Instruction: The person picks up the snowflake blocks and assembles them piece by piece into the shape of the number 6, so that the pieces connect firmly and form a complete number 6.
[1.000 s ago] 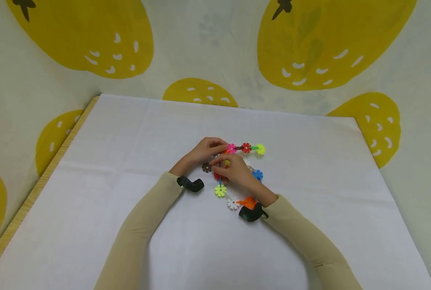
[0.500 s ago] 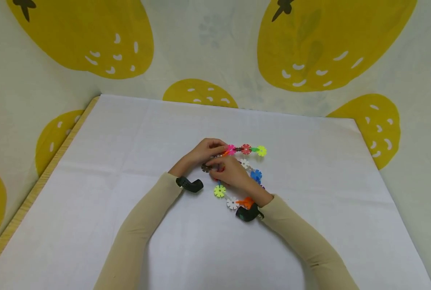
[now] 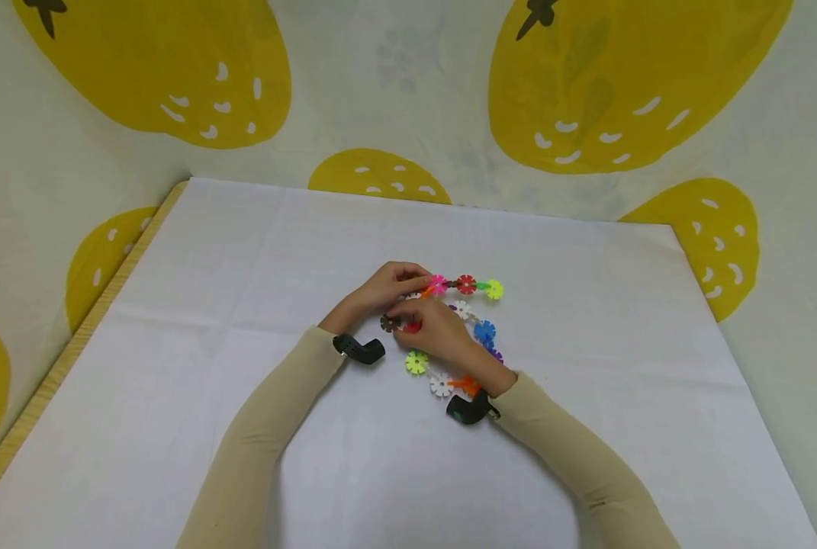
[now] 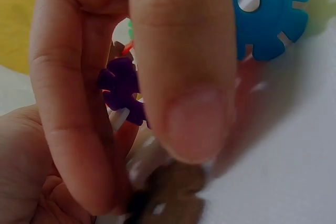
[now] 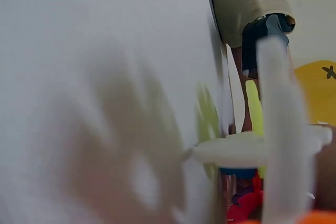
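Observation:
Notched plastic snowflake discs in several colours are linked into a chain. My left hand (image 3: 396, 284) pinches the chain beside a pink disc (image 3: 439, 284); its fingertips are partly hidden. Past it stretch a red disc (image 3: 466, 284) and a yellow-green disc (image 3: 494, 290). My right hand (image 3: 435, 328) pinches a brown disc (image 3: 390, 323) between thumb and fingers, just below the left hand. In the left wrist view that brown disc (image 4: 173, 198) is blurred beneath the right thumb (image 4: 184, 66). Beyond lie a purple disc (image 4: 123, 87) and a blue disc (image 4: 268, 19). Whether the brown disc is joined to the chain cannot be seen.
Under the right forearm, the chain runs on through a yellow-green disc (image 3: 417, 362), a white disc (image 3: 441, 384), an orange disc (image 3: 468, 385) and a blue disc (image 3: 485, 332). A white cloth (image 3: 209, 381) covers the table. A fruit-patterned curtain (image 3: 394, 99) hangs behind.
My right hand has shifted slightly left, and the brown disc has moved a little down and left with it. The left hand stays almost still on the chain.

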A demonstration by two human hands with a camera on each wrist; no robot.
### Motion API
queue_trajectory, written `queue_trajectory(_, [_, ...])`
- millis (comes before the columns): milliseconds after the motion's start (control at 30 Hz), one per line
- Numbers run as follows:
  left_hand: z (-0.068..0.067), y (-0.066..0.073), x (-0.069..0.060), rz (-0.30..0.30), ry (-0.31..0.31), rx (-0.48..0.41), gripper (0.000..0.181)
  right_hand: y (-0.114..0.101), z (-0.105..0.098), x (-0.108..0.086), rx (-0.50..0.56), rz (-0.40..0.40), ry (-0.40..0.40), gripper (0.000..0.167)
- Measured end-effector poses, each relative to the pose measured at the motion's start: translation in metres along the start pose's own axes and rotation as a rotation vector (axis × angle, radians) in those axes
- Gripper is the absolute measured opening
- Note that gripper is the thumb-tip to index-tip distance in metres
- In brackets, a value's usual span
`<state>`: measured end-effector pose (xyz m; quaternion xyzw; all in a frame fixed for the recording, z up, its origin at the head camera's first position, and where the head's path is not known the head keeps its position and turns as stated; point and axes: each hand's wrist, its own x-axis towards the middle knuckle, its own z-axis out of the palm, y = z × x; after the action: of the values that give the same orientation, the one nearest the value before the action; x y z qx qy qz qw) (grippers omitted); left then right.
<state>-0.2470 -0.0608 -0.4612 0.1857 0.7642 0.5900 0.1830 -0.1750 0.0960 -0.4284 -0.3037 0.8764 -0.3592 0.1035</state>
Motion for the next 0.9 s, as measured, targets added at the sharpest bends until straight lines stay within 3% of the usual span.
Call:
queue_trajectory(200, [0.001,0.000,0.000,-0.014,-0.004,0.008,0.027,-0.006,-0.002,0.001,-0.036,0.031,-0.054,0.029])
queue_trajectory(467, [0.000,-0.002,0.003,-0.008,-0.003,0.014,0.027,-0.015,-0.003,0.005,-0.162,0.048,-0.132,0.026])
queue_trajectory(633, [0.000,-0.002,0.002,-0.009,-0.003,0.019,0.027,-0.014,-0.001,0.006,-0.144,0.054,-0.121,0.017])
queue_trajectory(900, [0.001,-0.001,0.003,0.017,-0.006,0.047,0.026,-0.017,-0.003,0.001,-0.125,0.090,-0.132,0.026])
